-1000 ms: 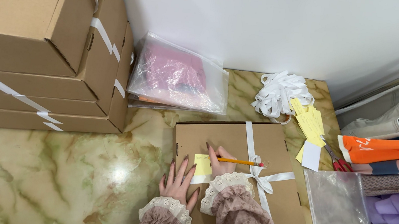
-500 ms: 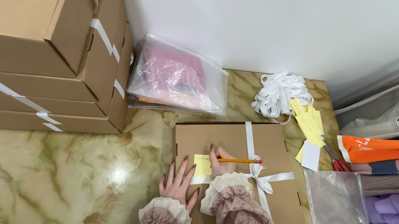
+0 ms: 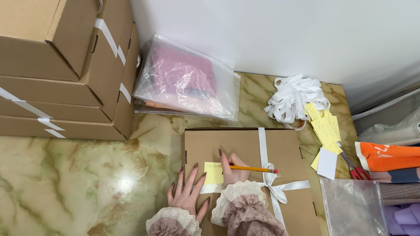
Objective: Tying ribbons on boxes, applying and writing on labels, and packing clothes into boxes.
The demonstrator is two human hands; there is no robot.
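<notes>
Head view: the right hand [image 3: 234, 171] grips an orange pencil [image 3: 252, 169], its tip on a yellow note [image 3: 213, 172] stuck to a ribboned cardboard box [image 3: 245, 179]. The left hand [image 3: 189, 191] lies flat and open just beside the note, apparently steadying the box. Loose white ribbon [image 3: 295, 98] sits beyond the hands.

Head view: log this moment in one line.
right hand: pencil on yellow note | left hand: flat on ribboned box
</notes>
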